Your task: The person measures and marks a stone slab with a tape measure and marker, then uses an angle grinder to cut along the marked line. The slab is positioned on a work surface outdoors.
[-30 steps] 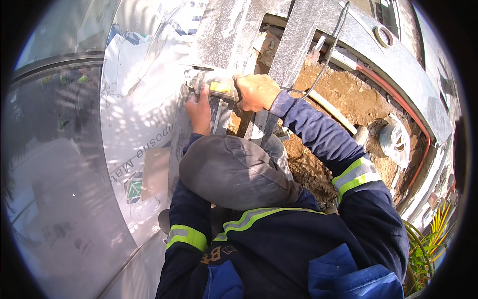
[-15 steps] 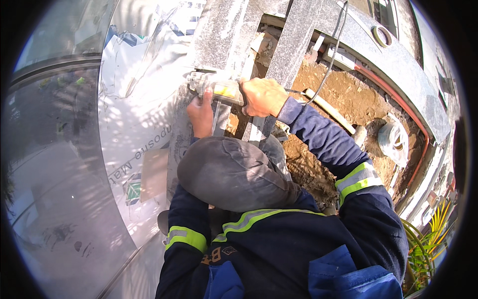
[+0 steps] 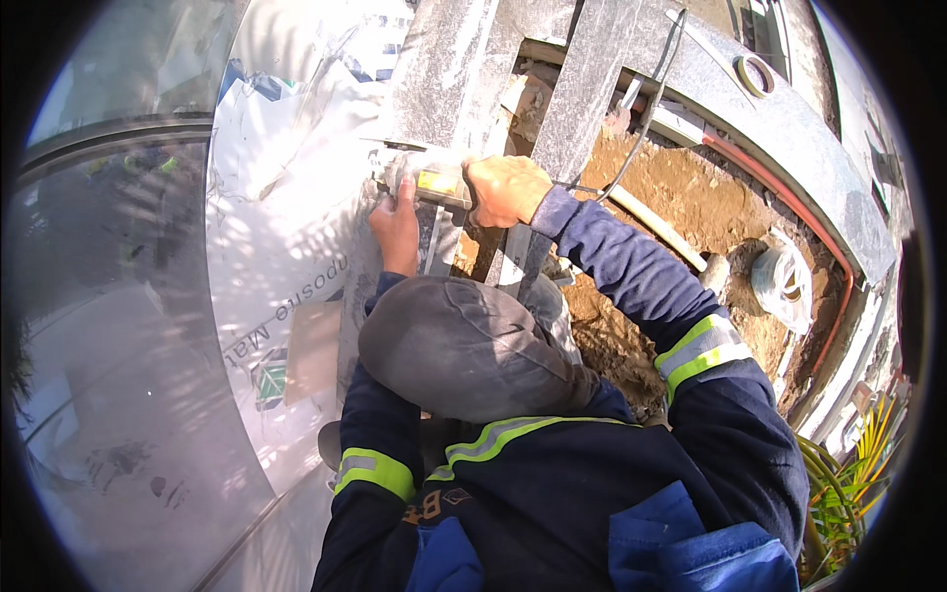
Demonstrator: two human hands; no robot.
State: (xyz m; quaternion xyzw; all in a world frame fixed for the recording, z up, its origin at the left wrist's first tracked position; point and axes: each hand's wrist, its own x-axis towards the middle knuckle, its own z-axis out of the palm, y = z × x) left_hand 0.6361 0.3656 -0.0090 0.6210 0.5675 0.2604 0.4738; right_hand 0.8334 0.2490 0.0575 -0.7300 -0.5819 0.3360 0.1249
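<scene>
My right hand (image 3: 505,189) grips the rear of an angle grinder (image 3: 440,184) with a yellow label on its body. Around the grinder's front end closes my left hand (image 3: 397,232), its thumb pointing up along the tool. The thin disc (image 3: 397,145) appears edge-on beside the grinder's head, at the edge of a dusty grey slab (image 3: 439,84). I cannot tell whether it touches the slab. A dark power cord (image 3: 646,133) runs from behind my right hand toward the upper right. My bent knee in grey trousers (image 3: 464,345) is just below the hands.
White printed sheeting (image 3: 286,217) covers the ground at left, beside a dark glossy panel (image 3: 118,296). To the right are dug soil (image 3: 681,197), an orange pipe (image 3: 779,183), a pale pipe (image 3: 656,227) and a plastic-wrapped coil (image 3: 784,281). A tape roll (image 3: 755,75) lies on the far ledge.
The grinder and my right hand have shifted slightly left. Both hands keep their hold, and the whole view has moved a little.
</scene>
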